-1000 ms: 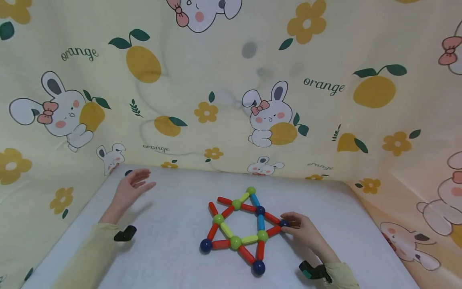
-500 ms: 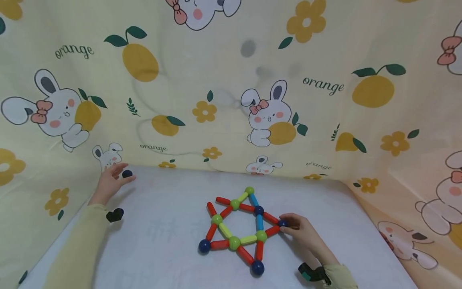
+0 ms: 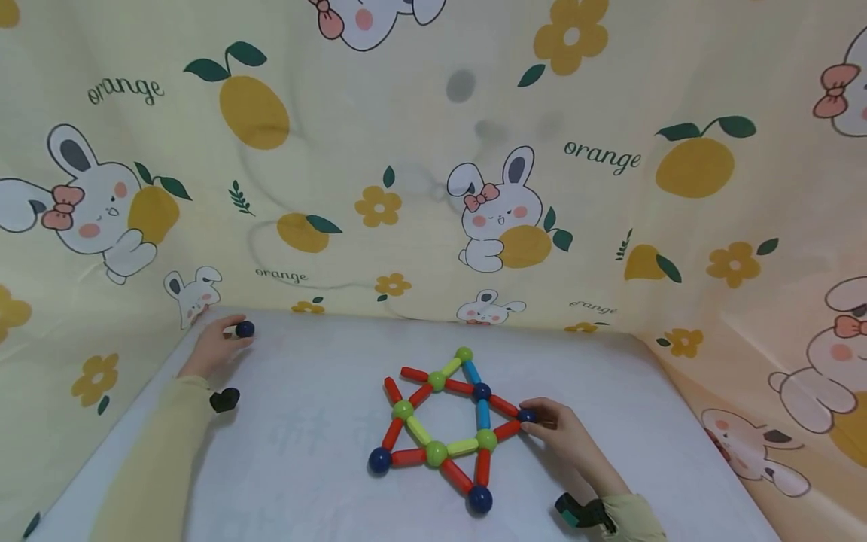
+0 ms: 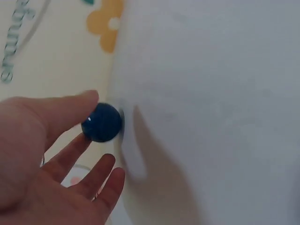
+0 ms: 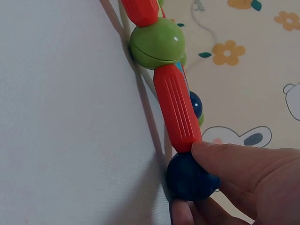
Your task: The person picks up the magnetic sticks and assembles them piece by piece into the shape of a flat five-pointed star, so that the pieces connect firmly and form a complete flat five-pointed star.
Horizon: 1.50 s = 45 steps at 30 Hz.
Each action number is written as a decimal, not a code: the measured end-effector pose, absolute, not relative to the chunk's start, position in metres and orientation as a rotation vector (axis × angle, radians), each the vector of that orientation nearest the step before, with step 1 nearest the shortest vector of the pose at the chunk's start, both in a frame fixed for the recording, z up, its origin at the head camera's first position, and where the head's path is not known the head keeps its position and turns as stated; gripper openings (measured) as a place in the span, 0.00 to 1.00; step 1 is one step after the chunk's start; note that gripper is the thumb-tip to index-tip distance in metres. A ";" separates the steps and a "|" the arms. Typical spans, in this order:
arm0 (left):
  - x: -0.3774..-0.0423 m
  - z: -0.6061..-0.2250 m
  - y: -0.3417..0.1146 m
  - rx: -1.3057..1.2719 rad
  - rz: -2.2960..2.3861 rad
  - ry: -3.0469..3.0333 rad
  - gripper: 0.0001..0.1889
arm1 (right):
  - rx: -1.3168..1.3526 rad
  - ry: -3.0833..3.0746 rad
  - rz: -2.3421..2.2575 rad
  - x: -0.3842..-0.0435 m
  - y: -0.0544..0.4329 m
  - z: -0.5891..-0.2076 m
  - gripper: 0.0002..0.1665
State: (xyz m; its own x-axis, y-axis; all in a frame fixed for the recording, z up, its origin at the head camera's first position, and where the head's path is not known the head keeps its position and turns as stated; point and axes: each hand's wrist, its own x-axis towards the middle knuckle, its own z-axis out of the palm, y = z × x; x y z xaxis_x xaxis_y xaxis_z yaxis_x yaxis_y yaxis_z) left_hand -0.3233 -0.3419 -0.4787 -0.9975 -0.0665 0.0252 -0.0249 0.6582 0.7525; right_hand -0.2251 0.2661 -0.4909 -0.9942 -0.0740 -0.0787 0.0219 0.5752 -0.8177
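At the far left of the table, my left hand (image 3: 211, 350) pinches a loose dark blue ball (image 3: 245, 329) between thumb and forefinger. The left wrist view has this ball (image 4: 102, 123) close up, with the other fingers spread below it. My right hand (image 3: 565, 430) holds the dark blue ball (image 5: 190, 177) at the right-hand point of a star-shaped frame of magnetic rods and balls. Red rods (image 3: 457, 476), yellow-green rods (image 3: 463, 447) and blue rods (image 3: 483, 415) join its green and dark blue balls. At its upper left, two red rods (image 3: 392, 390) stick out with free ends.
A white-covered table (image 3: 298, 436) carries the frame near its middle. Behind and at both sides hangs a cream cloth (image 3: 406, 113) printed with rabbits, oranges and flowers. It meets the table's back edge just beyond the left hand.
My left hand has moved left to the loose ball, which it now pinches. The right hand has stayed on the frame's right-hand ball. The whole head view has shifted slightly.
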 end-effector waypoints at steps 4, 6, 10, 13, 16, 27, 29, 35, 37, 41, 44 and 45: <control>-0.321 -0.485 -0.329 0.115 -1.263 -2.831 0.26 | -0.033 2.702 -1.393 -0.224 0.266 -0.490 0.20; -0.320 -0.486 -0.323 0.101 -1.261 -2.824 0.24 | -0.028 2.704 -1.393 -0.224 0.265 -0.489 0.20; -0.317 -0.486 -0.311 0.046 -1.241 -2.811 0.21 | -0.026 2.706 -1.400 -0.224 0.264 -0.488 0.19; -0.316 -0.486 -0.300 0.023 -1.220 -2.818 0.20 | -0.032 2.707 -1.399 -0.222 0.264 -0.487 0.19; -0.316 -0.485 -0.287 -0.016 -1.204 -2.821 0.20 | -0.033 2.705 -1.401 -0.221 0.264 -0.486 0.20; -0.309 -0.488 -0.212 -0.126 -1.405 -2.774 0.21 | -0.037 2.698 -1.405 -0.221 0.266 -0.485 0.20; -0.308 -0.491 -0.198 -0.125 -1.485 -2.755 0.20 | -0.040 2.696 -1.409 -0.221 0.266 -0.486 0.20; -0.304 -0.496 -0.162 -0.107 -1.758 -2.703 0.19 | -0.032 2.698 -1.411 -0.221 0.265 -0.488 0.20; -0.303 -0.496 -0.154 -0.097 -1.842 -2.673 0.19 | -0.040 2.702 -1.406 -0.221 0.264 -0.489 0.19; -0.299 -0.498 -0.142 -0.108 -1.960 -2.630 0.17 | -0.051 2.708 -1.409 -0.220 0.263 -0.488 0.19; -0.297 -0.499 -0.135 -0.113 -2.004 -2.621 0.17 | -0.053 2.709 -1.410 -0.219 0.263 -0.487 0.19; -0.297 -0.499 -0.134 -0.103 -2.011 -2.621 0.17 | -0.052 2.708 -1.412 -0.219 0.262 -0.487 0.19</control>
State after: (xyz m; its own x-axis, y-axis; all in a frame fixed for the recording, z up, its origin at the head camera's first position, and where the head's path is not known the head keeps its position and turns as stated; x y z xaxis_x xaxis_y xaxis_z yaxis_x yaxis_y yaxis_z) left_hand -0.2965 -0.1337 -0.4993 -0.9847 0.1484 -0.0917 -0.0501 0.2627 0.9636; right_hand -0.2190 0.2624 -0.4870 -0.9956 -0.0703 -0.0615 0.0102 0.5727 -0.8197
